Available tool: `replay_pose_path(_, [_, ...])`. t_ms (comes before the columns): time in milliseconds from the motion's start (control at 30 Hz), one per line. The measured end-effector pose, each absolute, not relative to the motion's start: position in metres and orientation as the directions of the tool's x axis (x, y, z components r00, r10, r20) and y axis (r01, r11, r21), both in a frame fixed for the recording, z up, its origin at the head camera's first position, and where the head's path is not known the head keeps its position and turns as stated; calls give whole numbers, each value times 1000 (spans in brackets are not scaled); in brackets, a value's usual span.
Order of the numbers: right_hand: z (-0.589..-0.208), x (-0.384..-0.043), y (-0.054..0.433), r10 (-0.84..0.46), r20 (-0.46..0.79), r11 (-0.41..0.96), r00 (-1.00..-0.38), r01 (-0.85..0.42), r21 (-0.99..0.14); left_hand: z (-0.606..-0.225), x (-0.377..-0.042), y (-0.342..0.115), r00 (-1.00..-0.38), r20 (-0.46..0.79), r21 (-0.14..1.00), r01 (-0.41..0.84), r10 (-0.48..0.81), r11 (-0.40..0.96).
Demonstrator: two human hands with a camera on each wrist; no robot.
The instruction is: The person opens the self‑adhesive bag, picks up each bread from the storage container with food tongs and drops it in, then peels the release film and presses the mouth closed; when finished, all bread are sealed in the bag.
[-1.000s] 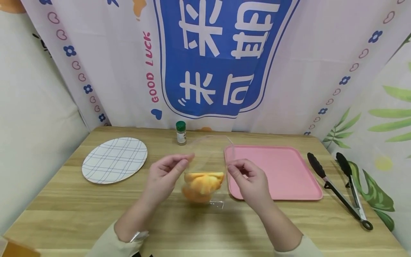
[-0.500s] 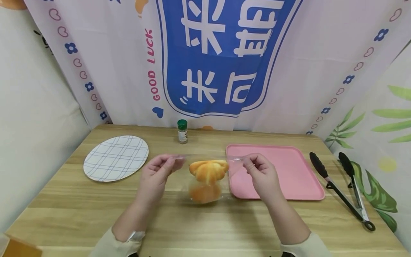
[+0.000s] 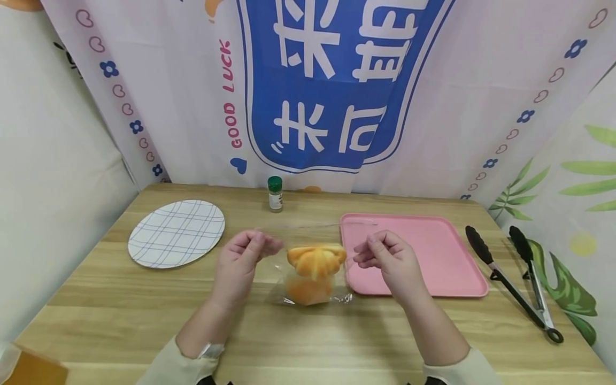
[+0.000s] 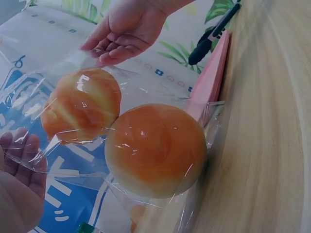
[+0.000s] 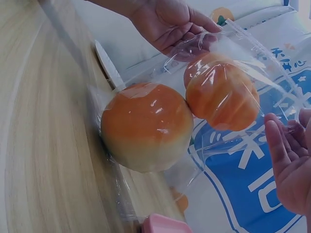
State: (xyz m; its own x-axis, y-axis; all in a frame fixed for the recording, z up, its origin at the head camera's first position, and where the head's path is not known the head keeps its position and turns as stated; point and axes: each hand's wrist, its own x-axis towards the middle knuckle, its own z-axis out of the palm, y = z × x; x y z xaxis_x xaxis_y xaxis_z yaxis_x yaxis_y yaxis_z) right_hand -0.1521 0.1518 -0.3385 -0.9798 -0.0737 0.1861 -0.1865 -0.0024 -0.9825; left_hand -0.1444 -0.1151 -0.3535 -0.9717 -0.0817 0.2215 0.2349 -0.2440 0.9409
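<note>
A clear plastic bag [image 3: 343, 297] with two bread rolls in it stands at the middle of the table. The lower one is a round, smooth bun [image 4: 155, 150], golden on top and paler below. Above it rests a smaller ridged roll [image 3: 317, 260]. My left hand [image 3: 243, 256] pinches the bag's left side near the top, thumb against index finger. On the opposite side my right hand [image 3: 392, 260] pinches the film, its other fingers loosely bent. The bag's top edge shows above both hands in the head view.
Behind and right lies a pink tray [image 3: 418, 256], with black-tipped tongs [image 3: 517, 291] beyond it. A checked oval plate [image 3: 177, 234] is at the left. A green-capped shaker [image 3: 275, 194] stands at the back. An amber-coloured object [image 3: 38, 368] shows in the near left corner.
The bag's mouth was pulled wide and flat half a second ago. Both hands now sit slightly lower on its sides, and its top edge stands above them. The bag's bottom is lower.
</note>
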Motion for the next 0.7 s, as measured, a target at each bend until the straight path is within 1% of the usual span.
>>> replay_pose_path(133, [-337,-151,150,-29,180,42,-983,-181,-983,-352,-143,-113,-970,214,957,233,-118,-174])
replay_pose_path(200, [-336,-149,149,6,168,48,-986,-167,-985,-352,-142,-111,-963,233,953,253,-131,-166])
replay_pose_path(300, [-333,-148,148,51,126,25,-991,-125,-992,-351,-143,-110,-950,277,935,301,-143,-189])
replay_pose_path(367, [-332,-147,148,71,100,-8,-992,-101,-995,-350,-142,-108,-948,287,924,312,-140,-222])
replay_pose_path(500, [-330,-148,146,95,72,-46,-993,-76,-996,-350,-142,-106,-959,257,922,281,-122,-266])
replay_pose_path(600, [-330,-148,144,118,59,-30,-991,-63,-998,-351,-142,-104,-966,225,933,251,-125,-259])
replay_pose_path(700, [-330,-148,144,142,51,11,-989,-50,-999,-351,-142,-103,-963,235,937,260,-129,-235])
